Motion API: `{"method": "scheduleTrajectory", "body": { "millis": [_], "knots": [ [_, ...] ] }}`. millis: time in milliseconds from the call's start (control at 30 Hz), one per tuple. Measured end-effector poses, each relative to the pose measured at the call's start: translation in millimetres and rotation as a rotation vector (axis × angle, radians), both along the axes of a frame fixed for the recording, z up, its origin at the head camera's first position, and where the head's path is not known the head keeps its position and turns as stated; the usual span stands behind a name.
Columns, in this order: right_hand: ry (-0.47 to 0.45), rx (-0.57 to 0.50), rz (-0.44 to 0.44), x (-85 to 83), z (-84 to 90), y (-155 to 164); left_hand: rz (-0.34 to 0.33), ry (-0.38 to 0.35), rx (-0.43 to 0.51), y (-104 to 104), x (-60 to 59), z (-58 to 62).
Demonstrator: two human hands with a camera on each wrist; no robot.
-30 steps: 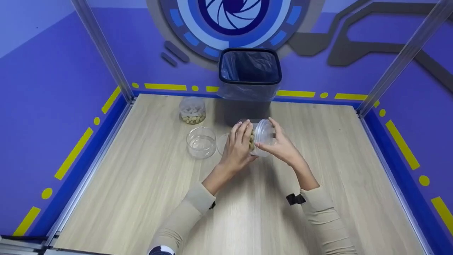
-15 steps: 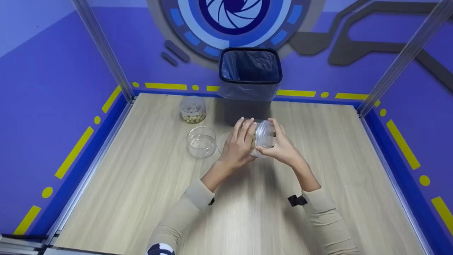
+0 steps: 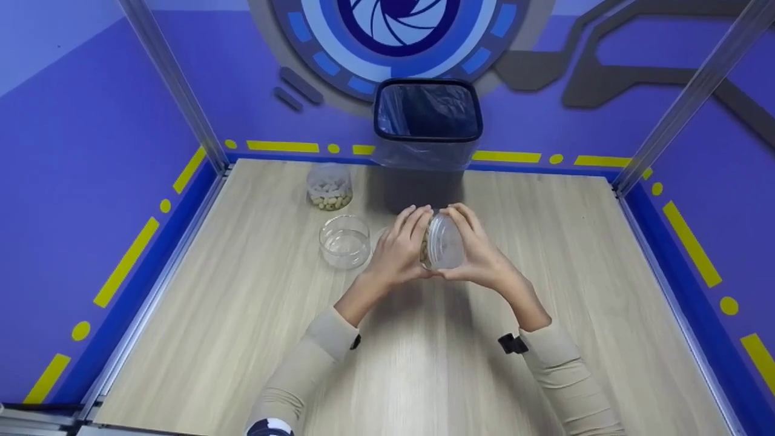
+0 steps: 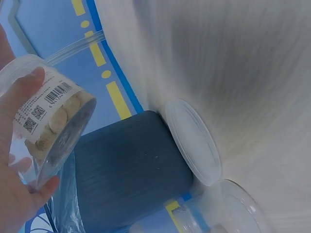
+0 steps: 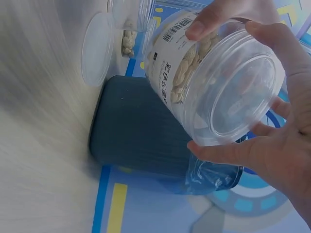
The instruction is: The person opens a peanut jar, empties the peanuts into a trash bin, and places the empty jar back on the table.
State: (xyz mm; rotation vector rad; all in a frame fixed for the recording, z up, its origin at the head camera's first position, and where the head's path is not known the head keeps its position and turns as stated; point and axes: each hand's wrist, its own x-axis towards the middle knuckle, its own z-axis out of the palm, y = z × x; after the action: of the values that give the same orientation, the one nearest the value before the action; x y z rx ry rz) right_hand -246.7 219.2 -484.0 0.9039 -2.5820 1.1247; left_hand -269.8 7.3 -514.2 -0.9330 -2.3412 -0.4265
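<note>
You hold the clear jar (image 3: 441, 242) of pale nuts tipped on its side above the table (image 3: 242, 339), just in front of the lined bin (image 3: 427, 130): your left hand (image 3: 396, 254) curls round its body, and your right hand (image 3: 484, 260) cups its base. Its lid (image 4: 193, 141) lies loose on the table by the empty jar (image 3: 344, 241). With the mouth open, tilting further before it is over the bin could spill nuts onto the wood.

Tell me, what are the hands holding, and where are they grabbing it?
Both hands hold one clear jar of nuts, tipped sideways. The left hand grips its wall near the mouth; the right hand cups its base end.
</note>
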Motion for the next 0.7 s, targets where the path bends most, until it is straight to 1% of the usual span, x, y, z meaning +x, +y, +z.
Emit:
{"method": "scheduleTrajectory", "body": {
  "millis": [100,200,267,367,433,467,500,567,700],
  "knots": [
    [-0.023,-0.015,0.021,-1.8,-1.0,0.1,0.014,0.033,0.003,-1.0,-0.8,-1.1],
    [-0.083,-0.068,0.019,-2.2,-1.1,-1.8,0.032,0.074,-0.007,-1.5,0.0,-1.5],
    [-0.141,-0.114,-0.025,-1.6,0.1,-3.6,0.041,0.094,-0.017,-0.3,1.0,-1.5],
    [-0.238,-0.151,-0.131,-0.3,3.2,-5.9,0.054,0.11,-0.041,2.4,1.4,-0.6],
    [-0.277,-0.172,-0.181,-0.3,3.7,-6.2,0.056,0.106,-0.044,4.1,1.4,-0.6],
    [-0.282,-0.173,-0.194,-0.1,4.0,-6.0,0.056,0.103,-0.041,5.0,1.2,-0.9],
    [-0.278,-0.174,-0.197,0.1,3.8,-5.6,0.055,0.094,-0.036,5.6,1.3,-1.0],
    [-0.234,-0.159,-0.174,-0.3,3.7,-4.4,0.046,0.071,-0.014,6.7,1.2,-1.7],
    [-0.094,-0.102,-0.069,-2.3,2.6,1.4,0.024,0.024,0.035,8.0,-0.1,-1.9]
  ]
}}
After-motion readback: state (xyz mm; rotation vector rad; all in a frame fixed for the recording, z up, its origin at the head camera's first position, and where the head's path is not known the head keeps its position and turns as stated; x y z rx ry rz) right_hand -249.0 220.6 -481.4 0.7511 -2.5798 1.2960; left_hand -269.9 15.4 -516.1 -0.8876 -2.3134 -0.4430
